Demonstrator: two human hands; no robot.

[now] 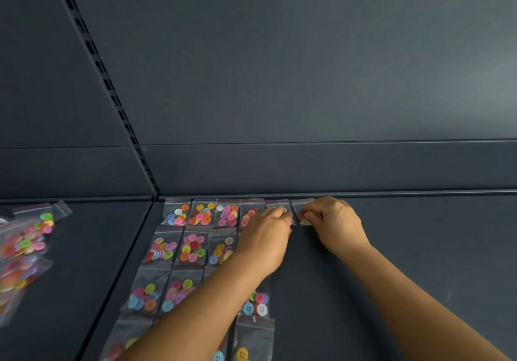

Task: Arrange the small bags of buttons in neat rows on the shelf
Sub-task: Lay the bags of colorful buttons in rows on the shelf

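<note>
Now my right hand (334, 225) pinches the sixth bag (303, 212) at the right end of the back row, fingers curled on its lower edge, right against the rear lip of the dark shelf (405, 262). My left hand (265, 239) rests beside it with fingertips bent onto the fifth bag (277, 205), which it mostly covers, so I cannot tell whether it grips that bag or only presses it. To the left, four more bags (201, 212) of mixed buttons (pink, orange, yellow, blue) lie side by side in the same row. Nearer rows sit in front of them, partly under my left forearm, and the rows run from the shelf's left edge. On the neighbouring shelf section (84, 248) to the left, a loose heap of bags (25, 248) lies unsorted and blurred.
</note>
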